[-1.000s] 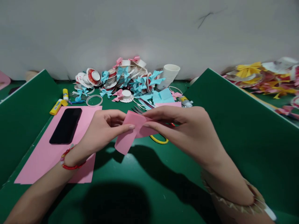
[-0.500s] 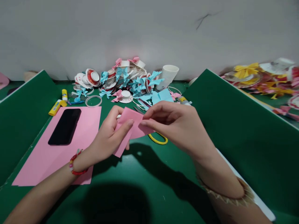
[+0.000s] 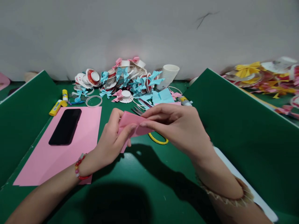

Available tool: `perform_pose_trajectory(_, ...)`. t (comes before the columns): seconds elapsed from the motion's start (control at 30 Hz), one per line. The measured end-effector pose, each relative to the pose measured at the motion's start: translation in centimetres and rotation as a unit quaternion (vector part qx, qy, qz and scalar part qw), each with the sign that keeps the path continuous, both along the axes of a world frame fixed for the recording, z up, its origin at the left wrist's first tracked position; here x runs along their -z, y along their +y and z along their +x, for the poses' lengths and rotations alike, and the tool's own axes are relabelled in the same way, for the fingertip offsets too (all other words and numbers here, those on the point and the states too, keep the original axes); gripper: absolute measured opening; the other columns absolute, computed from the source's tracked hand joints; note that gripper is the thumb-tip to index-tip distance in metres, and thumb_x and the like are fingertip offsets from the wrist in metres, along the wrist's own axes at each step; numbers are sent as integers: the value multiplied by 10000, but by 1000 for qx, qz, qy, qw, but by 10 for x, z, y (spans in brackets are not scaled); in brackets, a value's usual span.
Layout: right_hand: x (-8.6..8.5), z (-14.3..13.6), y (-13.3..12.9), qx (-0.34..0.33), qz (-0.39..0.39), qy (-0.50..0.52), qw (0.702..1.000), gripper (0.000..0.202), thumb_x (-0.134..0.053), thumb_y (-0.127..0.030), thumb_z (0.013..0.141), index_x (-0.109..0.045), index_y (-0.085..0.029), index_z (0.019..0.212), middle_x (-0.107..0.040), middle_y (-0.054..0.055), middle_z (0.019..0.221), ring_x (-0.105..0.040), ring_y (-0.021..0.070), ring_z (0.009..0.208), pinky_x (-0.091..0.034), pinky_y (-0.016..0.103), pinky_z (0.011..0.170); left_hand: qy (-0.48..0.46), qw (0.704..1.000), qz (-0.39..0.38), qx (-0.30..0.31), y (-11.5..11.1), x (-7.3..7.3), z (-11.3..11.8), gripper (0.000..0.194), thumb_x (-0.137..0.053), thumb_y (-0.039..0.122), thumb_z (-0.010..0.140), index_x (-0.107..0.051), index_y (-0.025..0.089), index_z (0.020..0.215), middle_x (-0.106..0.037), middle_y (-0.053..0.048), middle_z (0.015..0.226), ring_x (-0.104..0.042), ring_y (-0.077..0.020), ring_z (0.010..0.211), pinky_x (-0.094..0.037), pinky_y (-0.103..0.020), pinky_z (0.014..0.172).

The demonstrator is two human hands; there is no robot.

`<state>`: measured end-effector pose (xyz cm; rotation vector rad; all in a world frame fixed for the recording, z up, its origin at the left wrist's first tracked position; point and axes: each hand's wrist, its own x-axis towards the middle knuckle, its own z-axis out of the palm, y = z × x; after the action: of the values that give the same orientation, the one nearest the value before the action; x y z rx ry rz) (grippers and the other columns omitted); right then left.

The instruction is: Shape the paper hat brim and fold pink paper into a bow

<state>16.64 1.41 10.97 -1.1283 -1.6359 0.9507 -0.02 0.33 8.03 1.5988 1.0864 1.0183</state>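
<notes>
We've got a folded pink paper (image 3: 128,118) pinched in both hands, up over the green table (image 3: 130,186), right of the phone (image 3: 65,126). Our left hand (image 3: 112,140) has its thumb pressed on the front with fingers tucked behind; our right hand (image 3: 178,126) grips the other end between thumb and fingertips, so the two thumbs sit really close. The phone itself lies on pink sheets (image 3: 84,146).

For containers, there's a stack of white paper cups (image 3: 168,77), nested one in another and leaning, far back and well right of the phone. We can't see down into the top one. Just behind the phone are two yellow glue sticks, one upright (image 3: 64,95) and one on its side (image 3: 55,108). A small glue bottle (image 3: 184,100) lies way off to the phone's right.

Also back there, right of the phone: a messy heap of paper hats (image 3: 116,79) with blue and pink bows, plus a blue sheet (image 3: 163,97). Scissors (image 3: 160,143) with a yellow handle are right of the phone too, partly hidden by our right hand.
</notes>
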Motion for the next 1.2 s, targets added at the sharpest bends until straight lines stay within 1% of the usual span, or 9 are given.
perform_pose_trajectory(0.2, -2, -2, -1, -8, 26, -7, 1000, 61, -708, -225, 686, -668, -179, 679, -705, 3, 681, -674, 134, 620, -583, 215, 594, 4, 999, 3, -34, -2, 2, 4, 245, -515, 426, 841, -368, 231, 845, -520, 60, 598, -532, -92, 428, -363, -194, 398)
perform_pose_trajectory(0.3, -1, -2, -1, -5, 54, -42, 998, 53, -675, -200, 716, -679, -169, 674, -703, 2, 673, -659, 121, 602, -565, 203, 570, 13, 999, 10, -36, -3, 2, 5, 220, -502, 405, 853, -377, 225, 837, -509, 56, 633, -524, -82, 455, -369, -194, 433)
perform_pose_trajectory(0.4, -1, 0, 0, -2, 76, -85, 993, 78, -643, -161, 740, -688, -172, 678, -698, -1, 658, -643, 113, 586, -539, 193, 546, 34, 998, 25, -40, 1, -1, 3, 229, -548, 386, 825, -431, 199, 766, -493, 41, 666, -511, -82, 533, -374, -190, 477)
perform_pose_trajectory(0.47, -1, 2, 0, -3, 82, -97, 992, 80, -640, -153, 741, -690, -176, 682, -697, -5, 657, -637, 108, 586, -526, 184, 536, 31, 999, 28, -31, 4, -6, 0, 238, -580, 383, 800, -500, 174, 722, -504, 25, 676, -500, -93, 596, -387, -190, 516)
perform_pose_trajectory(0.57, -3, 6, 1, -7, 84, -101, 991, 84, -644, -155, 739, -689, -183, 675, -695, -8, 658, -635, 108, 593, -518, 181, 533, -16, 1000, -9, -9, 8, -14, -5, 213, -593, 371, 790, -626, 161, 792, -570, 5, 706, -505, -98, 635, -407, -191, 553)
perform_pose_trajectory(0.63, -3, 8, 2, -20, 84, -98, 991, 86, -644, -173, 744, -691, -187, 673, -695, -9, 660, -638, 111, 599, -524, 189, 547, -43, 998, -41, -9, 9, -17, -7, 191, -618, 345, 775, -675, 169, 823, -597, 2, 703, -504, -89, 619, -404, -184, 543)
perform_pose_trajectory(0.77, -4, 10, 3, -45, 77, -100, 991, 88, -653, -222, 746, -701, -199, 677, -700, -2, 657, -646, 125, 593, -537, 209, 550, -66, 994, -83, -16, 6, -22, -9, 144, -657, 308, 743, -707, 173, 738, -600, 7, 643, -484, -78, 576, -392, -183, 516)
perform_pose_trajectory(1.03, -6, 11, 4, -52, 77, -91, 992, 89, -653, -231, 746, -711, -213, 681, -707, 2, 658, -651, 132, 587, -551, 214, 544, -42, 995, -85, -15, 0, -30, -9, 164, -668, 295, 732, -704, 162, 642, -608, -10, 652, -500, -107, 626, -423, -218, 574)
perform_pose_trajectory(1.2, -7, 12, 3, -46, 99, -101, 989, 90, -652, -221, 749, -712, -214, 683, -710, -2, 671, -647, 127, 593, -537, 207, 544, -43, 996, -80, -19, 0, -34, -10, 118, -679, 275, 725, -734, 172, 712, -634, -22, 697, -518, -114, 663, -437, -222, 609)
